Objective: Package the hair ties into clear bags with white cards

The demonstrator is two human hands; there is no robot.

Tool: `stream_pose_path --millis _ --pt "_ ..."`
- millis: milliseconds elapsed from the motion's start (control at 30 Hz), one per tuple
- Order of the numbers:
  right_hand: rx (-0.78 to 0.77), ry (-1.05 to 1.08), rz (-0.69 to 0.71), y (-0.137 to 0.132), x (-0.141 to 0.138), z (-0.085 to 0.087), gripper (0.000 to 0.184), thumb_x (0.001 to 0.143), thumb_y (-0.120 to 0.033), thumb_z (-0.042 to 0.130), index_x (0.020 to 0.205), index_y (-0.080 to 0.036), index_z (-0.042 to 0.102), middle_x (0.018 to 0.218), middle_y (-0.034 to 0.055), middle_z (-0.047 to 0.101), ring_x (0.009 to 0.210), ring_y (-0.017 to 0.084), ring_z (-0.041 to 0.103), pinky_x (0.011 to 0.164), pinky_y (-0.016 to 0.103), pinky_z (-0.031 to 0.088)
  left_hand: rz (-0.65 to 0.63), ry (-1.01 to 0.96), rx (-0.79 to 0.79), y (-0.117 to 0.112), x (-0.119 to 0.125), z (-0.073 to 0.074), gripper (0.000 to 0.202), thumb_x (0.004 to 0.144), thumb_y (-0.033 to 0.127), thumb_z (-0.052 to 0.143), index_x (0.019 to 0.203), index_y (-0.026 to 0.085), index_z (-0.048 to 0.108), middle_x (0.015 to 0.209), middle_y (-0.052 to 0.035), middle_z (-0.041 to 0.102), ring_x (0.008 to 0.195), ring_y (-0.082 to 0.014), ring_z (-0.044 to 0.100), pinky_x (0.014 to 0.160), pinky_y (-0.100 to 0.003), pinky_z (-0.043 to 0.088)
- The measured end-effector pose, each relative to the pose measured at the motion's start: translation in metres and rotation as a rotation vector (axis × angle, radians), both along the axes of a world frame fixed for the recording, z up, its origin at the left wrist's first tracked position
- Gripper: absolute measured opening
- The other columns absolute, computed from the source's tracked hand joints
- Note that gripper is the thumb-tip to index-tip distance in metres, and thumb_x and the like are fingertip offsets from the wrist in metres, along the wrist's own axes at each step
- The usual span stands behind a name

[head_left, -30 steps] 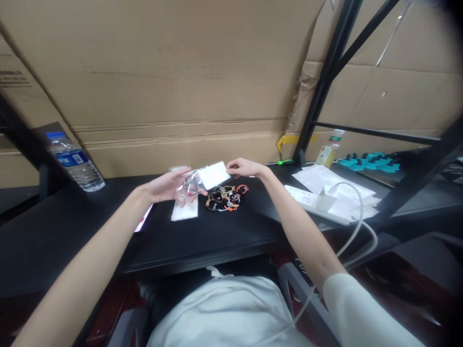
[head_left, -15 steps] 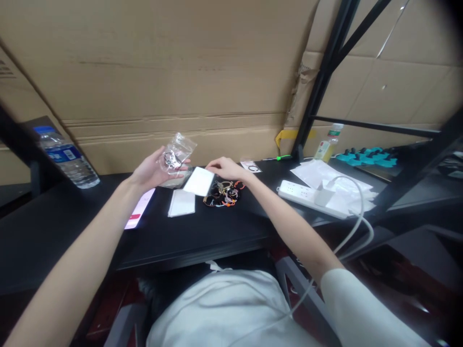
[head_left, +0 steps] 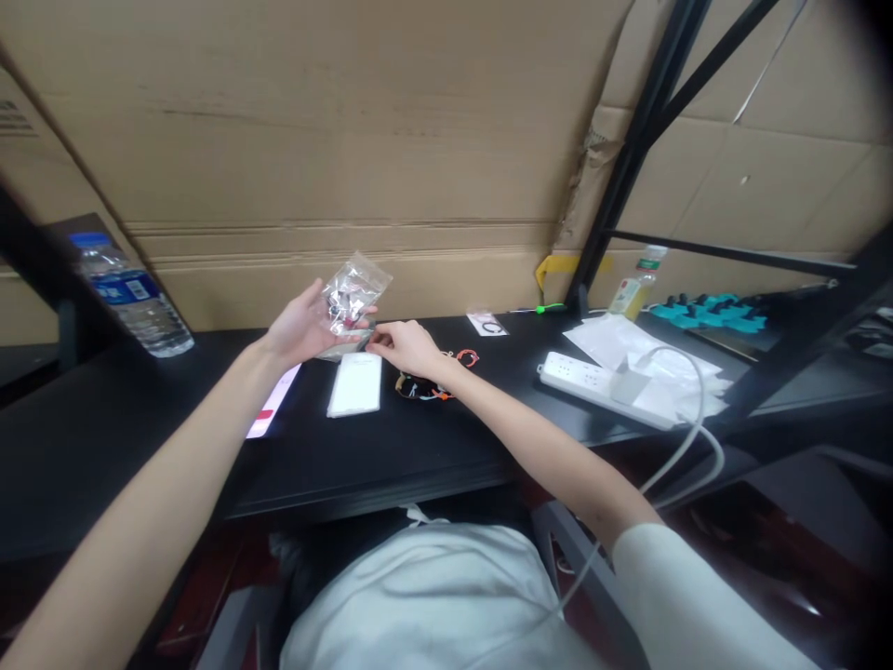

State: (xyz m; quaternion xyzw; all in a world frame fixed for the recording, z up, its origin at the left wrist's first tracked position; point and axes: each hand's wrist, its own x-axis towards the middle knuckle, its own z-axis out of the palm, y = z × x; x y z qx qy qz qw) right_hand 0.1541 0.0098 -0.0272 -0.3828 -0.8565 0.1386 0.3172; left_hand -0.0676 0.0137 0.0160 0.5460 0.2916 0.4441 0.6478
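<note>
My left hand (head_left: 299, 328) holds up a small clear plastic bag (head_left: 354, 290) with something dark inside; the bag lies across the fingers. Close by on the right, my right hand (head_left: 410, 348) has its fingertips pinched together at the upper right corner of a small stack of white cards (head_left: 354, 383). What those fingertips hold, if anything, I cannot make out. Behind the stack lies another clear packet (head_left: 338, 353), partly covered by my left hand. A pile of colourful bands (head_left: 422, 387) sits under my right wrist, partly hidden.
A lit phone (head_left: 273, 402) lies below my left wrist. A water bottle (head_left: 132, 296) leans at the left. Rightward are a small packet with a black ring (head_left: 487, 323), a white power strip (head_left: 600, 389) with a cable, white sheets (head_left: 614, 337) and a drink bottle (head_left: 636, 283).
My right hand has moved left, bringing the white card it held down onto the stack. My left hand with the plastic bag has shifted slightly right.
</note>
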Motion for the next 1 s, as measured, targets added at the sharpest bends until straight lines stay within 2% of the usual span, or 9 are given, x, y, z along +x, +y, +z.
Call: stream_pose_path --millis 133,267,367,500,600,767,867,1000 --pt "0.030 -0.031 -0.098 0.004 0.006 0.003 0.023 0.102 -0.039 0.065 0.101 -0.020 0.078 0.096 0.0065 0.081 0.082 0.021 0.072 0.074 0.031 0.046 -0.008 0.019 -0.012 0.000 0.000 0.000 0.065 0.108 0.061 0.035 0.150 0.017 0.055 0.134 -0.0195 0.072 0.110 -0.0309 0.071 0.097 -0.047 0.058" --pt "0.160 0.145 -0.256 0.004 0.023 0.017 0.026 0.104 -0.036 0.057 0.105 -0.020 0.077 0.099 0.0065 0.080 0.083 0.020 0.069 0.079 0.032 0.048 -0.019 0.066 -0.019 0.000 0.002 0.000 0.055 0.106 0.056 0.046 0.142 0.017 0.062 0.133 -0.0186 0.073 0.102 -0.0282 0.073 0.091 -0.043 0.059" --pt "0.242 0.273 -0.212 0.003 0.036 0.027 0.026 0.104 -0.039 0.058 0.110 -0.021 0.075 0.109 0.0051 0.079 0.080 0.017 0.066 0.082 0.032 0.050 -0.070 0.122 -0.035 -0.003 0.003 0.000 0.049 0.105 0.050 0.053 0.138 0.017 0.066 0.135 -0.0198 0.072 0.102 -0.0280 0.073 0.085 -0.040 0.060" --pt "0.213 0.305 -0.087 0.003 0.041 0.027 0.027 0.099 -0.039 0.066 0.118 -0.021 0.074 0.118 0.0042 0.078 0.067 0.012 0.057 0.080 0.031 0.051 -0.208 0.216 -0.050 -0.006 0.004 -0.003 0.053 0.105 0.056 0.051 0.143 0.022 0.064 0.139 -0.0175 0.071 0.100 -0.0273 0.074 0.078 -0.036 0.059" --pt "0.124 0.331 -0.026 0.007 0.039 0.022 0.027 0.096 -0.038 0.072 0.116 -0.021 0.075 0.113 0.0036 0.079 0.063 0.010 0.055 0.078 0.032 0.052 -0.281 0.256 -0.039 -0.004 0.004 -0.006 0.055 0.105 0.060 0.050 0.146 0.025 0.063 0.139 -0.0158 0.071 0.102 -0.0280 0.075 0.077 -0.035 0.059" --pt "-0.107 0.473 0.068 0.014 0.040 0.018 0.019 0.094 -0.036 0.072 0.103 -0.020 0.075 0.105 0.0048 0.077 0.076 0.014 0.065 0.071 0.029 0.054 -0.321 0.272 -0.024 0.000 0.003 -0.011 0.057 0.106 0.060 0.048 0.148 0.025 0.062 0.136 -0.0172 0.072 0.107 -0.0301 0.074 0.074 -0.033 0.056" --pt "-0.262 0.551 0.142 0.013 0.044 0.023 0.020 0.093 -0.037 0.074 0.100 -0.019 0.072 0.098 0.0045 0.076 0.066 0.011 0.062 0.061 0.026 0.051 -0.333 0.267 -0.025 0.001 0.002 -0.013 0.057 0.106 0.060 0.047 0.146 0.022 0.062 0.132 -0.0186 0.073 0.104 -0.0289 0.073 0.071 -0.032 0.053" --pt "-0.526 0.534 0.302 0.007 0.052 0.032 0.020 0.095 -0.039 0.075 0.102 -0.020 0.071 0.113 0.0058 0.077 0.064 0.008 0.061 0.064 0.025 0.054 -0.358 0.296 -0.017 0.001 0.003 -0.013 0.056 0.106 0.062 0.047 0.141 0.022 0.064 0.124 -0.0182 0.076 0.098 -0.0264 0.071 0.072 -0.033 0.050"
